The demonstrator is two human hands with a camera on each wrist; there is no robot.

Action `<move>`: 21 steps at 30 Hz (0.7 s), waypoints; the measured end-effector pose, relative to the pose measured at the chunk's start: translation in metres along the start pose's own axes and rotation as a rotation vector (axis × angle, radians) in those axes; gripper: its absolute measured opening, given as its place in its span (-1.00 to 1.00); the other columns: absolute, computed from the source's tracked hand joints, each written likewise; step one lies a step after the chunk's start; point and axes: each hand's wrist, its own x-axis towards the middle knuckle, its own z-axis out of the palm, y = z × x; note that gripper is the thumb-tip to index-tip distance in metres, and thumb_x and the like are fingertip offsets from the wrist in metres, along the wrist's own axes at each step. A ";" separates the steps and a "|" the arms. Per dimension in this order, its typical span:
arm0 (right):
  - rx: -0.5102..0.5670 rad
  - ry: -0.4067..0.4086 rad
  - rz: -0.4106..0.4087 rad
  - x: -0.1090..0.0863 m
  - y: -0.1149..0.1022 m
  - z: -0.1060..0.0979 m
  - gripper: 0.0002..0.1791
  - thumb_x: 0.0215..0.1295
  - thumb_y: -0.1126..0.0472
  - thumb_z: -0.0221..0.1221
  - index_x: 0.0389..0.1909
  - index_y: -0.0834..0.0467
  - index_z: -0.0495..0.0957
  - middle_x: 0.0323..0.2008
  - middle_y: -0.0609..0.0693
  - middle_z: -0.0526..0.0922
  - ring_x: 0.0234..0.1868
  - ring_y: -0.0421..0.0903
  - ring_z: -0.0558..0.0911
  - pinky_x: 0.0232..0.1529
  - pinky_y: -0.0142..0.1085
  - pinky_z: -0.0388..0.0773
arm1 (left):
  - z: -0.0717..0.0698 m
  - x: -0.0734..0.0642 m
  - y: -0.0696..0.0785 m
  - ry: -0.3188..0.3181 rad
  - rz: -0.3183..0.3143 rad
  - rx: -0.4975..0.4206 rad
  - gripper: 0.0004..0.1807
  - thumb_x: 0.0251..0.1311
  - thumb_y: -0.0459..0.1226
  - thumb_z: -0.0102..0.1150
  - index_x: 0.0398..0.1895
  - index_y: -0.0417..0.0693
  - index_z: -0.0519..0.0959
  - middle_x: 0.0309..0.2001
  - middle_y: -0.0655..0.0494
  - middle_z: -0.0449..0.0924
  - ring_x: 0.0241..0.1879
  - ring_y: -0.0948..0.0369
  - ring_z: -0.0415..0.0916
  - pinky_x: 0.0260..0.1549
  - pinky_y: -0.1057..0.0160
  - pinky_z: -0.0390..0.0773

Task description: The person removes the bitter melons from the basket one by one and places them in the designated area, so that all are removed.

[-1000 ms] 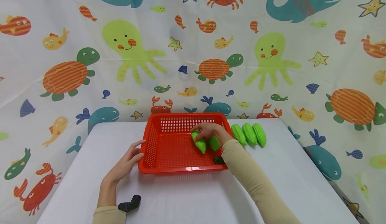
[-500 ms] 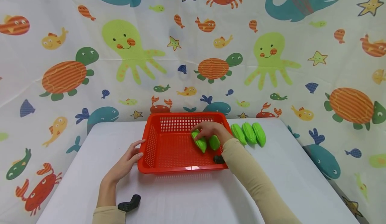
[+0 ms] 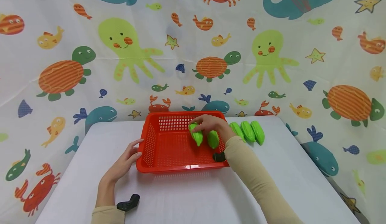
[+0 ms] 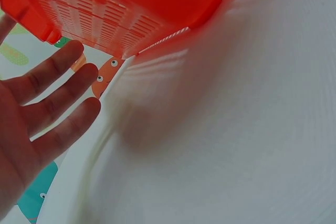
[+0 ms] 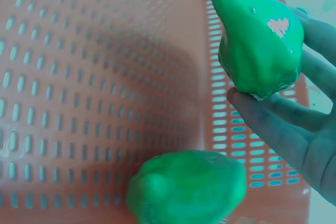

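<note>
My right hand (image 3: 208, 123) is over the right half of a red plastic basket (image 3: 181, 169) and grips a bright green, ridged bitter melon (image 3: 196, 136). In the right wrist view, this held melon (image 5: 260, 43) hangs above the perforated basket floor, its tapered end pointing away from the fingers. A second bitter melon (image 3: 213, 139) lies in the basket just right of the held one. At the basket's left side, my left hand (image 3: 122, 163) touches the rim. The left wrist view shows the left fingers (image 4: 58, 95) straight and spread beside the basket wall.
Several more bitter melons (image 3: 248, 131) lie in a row on the white table (image 3: 181, 200), right of the basket. Black wrist devices (image 3: 128, 203) sit at both wrists. A sea-animal patterned cloth (image 3: 181, 33) hangs behind the table.
The right hand has raised the bitter melon slightly from the basket floor. The left hand keeps its place at the rim. The head view has shifted a little.
</note>
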 end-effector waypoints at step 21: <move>0.237 0.068 -0.177 -0.069 -0.005 -0.045 -0.44 0.26 0.07 0.31 0.30 -0.09 0.45 0.35 0.02 0.28 0.10 0.03 0.54 -0.01 -0.11 0.61 | -0.001 0.000 -0.001 -0.003 0.020 0.016 -0.38 0.45 -0.07 -0.03 0.50 0.20 0.05 0.16 -0.19 0.37 0.15 -0.09 0.38 0.09 -0.12 0.49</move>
